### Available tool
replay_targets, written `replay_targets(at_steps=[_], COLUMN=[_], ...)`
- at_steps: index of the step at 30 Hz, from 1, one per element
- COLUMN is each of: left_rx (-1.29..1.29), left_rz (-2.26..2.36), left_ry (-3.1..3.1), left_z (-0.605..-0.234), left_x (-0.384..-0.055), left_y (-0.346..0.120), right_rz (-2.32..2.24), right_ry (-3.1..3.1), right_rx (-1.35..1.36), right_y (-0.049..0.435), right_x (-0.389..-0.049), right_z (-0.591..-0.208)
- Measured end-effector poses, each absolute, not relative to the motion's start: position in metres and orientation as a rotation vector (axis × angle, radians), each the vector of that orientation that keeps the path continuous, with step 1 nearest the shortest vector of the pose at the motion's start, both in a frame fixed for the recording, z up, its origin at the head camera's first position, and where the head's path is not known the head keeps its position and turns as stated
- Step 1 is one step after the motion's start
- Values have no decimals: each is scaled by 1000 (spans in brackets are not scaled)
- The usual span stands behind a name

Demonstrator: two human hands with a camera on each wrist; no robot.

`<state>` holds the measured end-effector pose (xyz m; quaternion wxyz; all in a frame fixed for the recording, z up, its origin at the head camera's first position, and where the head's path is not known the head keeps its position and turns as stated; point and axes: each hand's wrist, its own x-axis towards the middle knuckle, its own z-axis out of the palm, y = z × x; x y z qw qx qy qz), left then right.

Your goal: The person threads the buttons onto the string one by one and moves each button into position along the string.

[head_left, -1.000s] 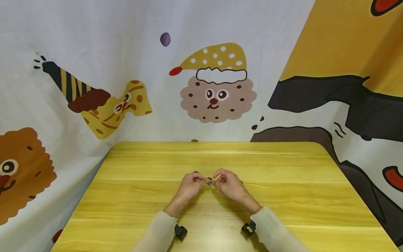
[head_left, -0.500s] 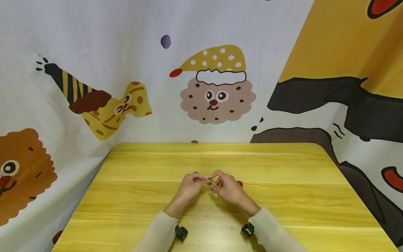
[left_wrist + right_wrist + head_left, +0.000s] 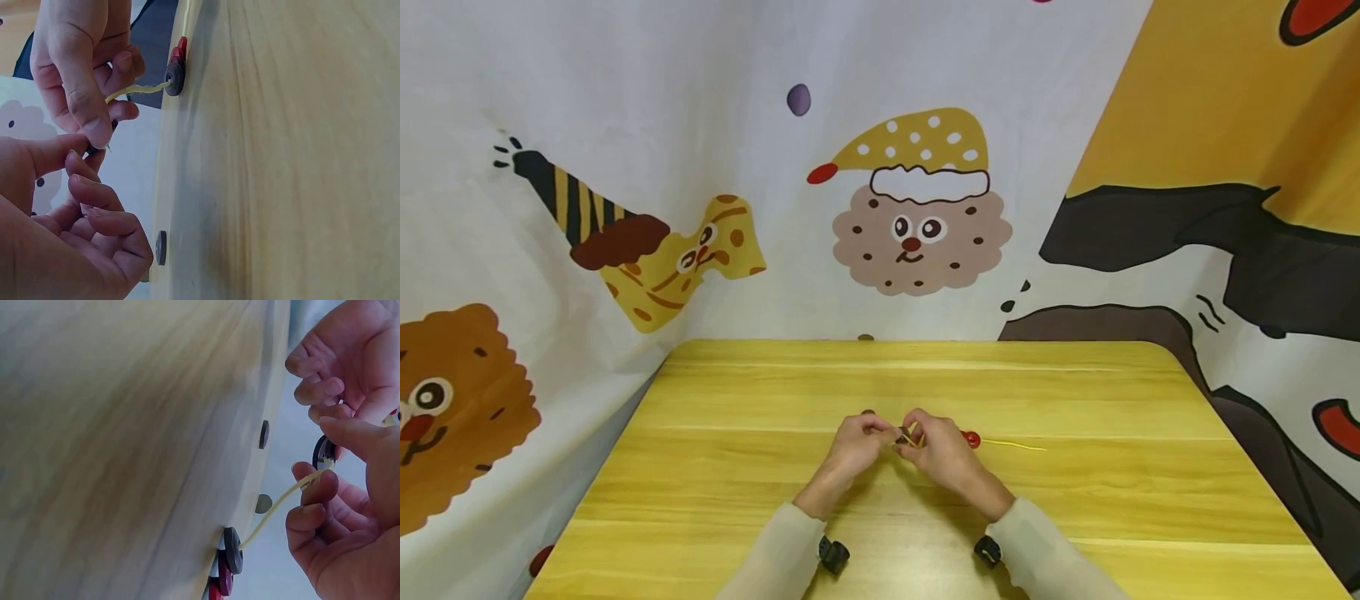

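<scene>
My left hand (image 3: 857, 442) pinches a small dark button (image 3: 319, 453) between thumb and index finger, held above the table. Close against it, my right hand (image 3: 947, 450) pinches a yellow string (image 3: 275, 503) by the button, its thumb at the button's edge. A thin pointed tip (image 3: 110, 149) shows beside the right thumb in the left wrist view. From the right hand the string runs down through a dark button (image 3: 232, 550), a dark red button (image 3: 225, 573) and a red button (image 3: 972, 439). The fingers partly hide the held button.
A loose dark button (image 3: 161, 247) stands out on the wooden table (image 3: 737, 500) beyond the left hand. The string's yellow tail (image 3: 1015, 444) lies to the right of the red button. Behind the table hangs a cartoon-printed cloth (image 3: 760, 50).
My right hand has shifted slightly left and turned, closing in on the held button. The red button on the string, first hidden behind the right hand, now shows. My left hand has stayed nearly in place.
</scene>
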<state>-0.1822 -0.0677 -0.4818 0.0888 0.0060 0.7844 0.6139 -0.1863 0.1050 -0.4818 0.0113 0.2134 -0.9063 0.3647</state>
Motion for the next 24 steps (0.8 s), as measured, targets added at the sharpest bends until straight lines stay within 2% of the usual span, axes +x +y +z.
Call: replay_targets(at_steps=[10, 24], left_rx=[22, -17], left_rz=[1812, 1817], left_ry=[2346, 2284], left_z=[-483, -484], left_x=[-183, -184], left_y=[-70, -76], right_rz=[1083, 1233], right_ry=[-2818, -2802], right_rx=[672, 657], right_y=[102, 109], right_x=[-188, -186], right_z=[-483, -480])
